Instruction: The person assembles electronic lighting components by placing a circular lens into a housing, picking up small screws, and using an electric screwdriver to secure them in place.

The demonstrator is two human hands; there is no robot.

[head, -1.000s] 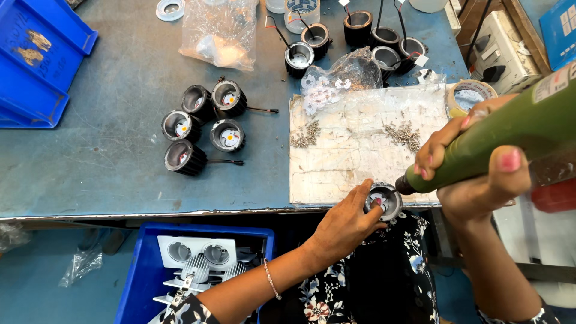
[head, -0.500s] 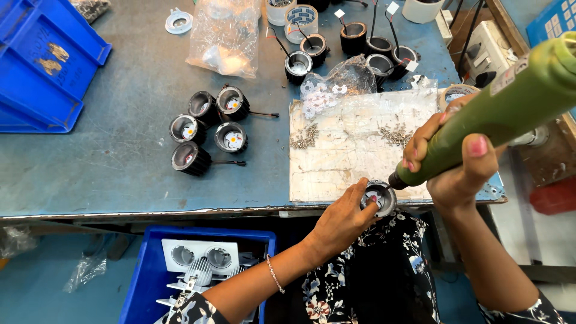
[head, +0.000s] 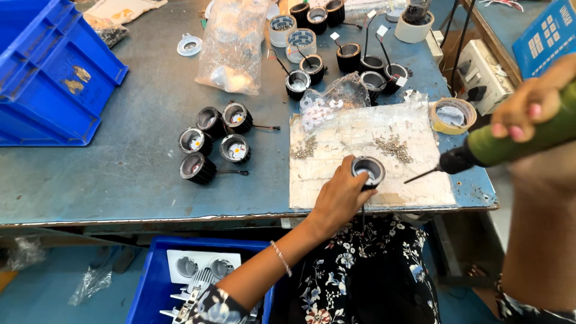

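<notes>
My left hand [head: 336,198] grips a black round lamp housing [head: 368,170] on the pale sheet [head: 360,135] at the worktop's [head: 120,174] front edge, while my right hand [head: 531,99] clasps a green electric screwdriver [head: 510,144], tip just beside it.

Assembly workshop: workbench [head: 120,174], blue parts bins [head: 54,72].

A worn grey-blue tabletop [head: 120,174] fills most of the view, its paint scuffed and its front edge chipped to bare metal. At ten o'clock a blue plastic bin [head: 48,78] sits on it. At two o'clock a white socket box [head: 480,75] with black cables hangs just beyond the tabletop's far corner. Below, at seven o'clock, a blue crate [head: 150,288] rests on the blue-grey floor [head: 36,294], with crumpled clear plastic just beside it. Light is even and bright.
</notes>
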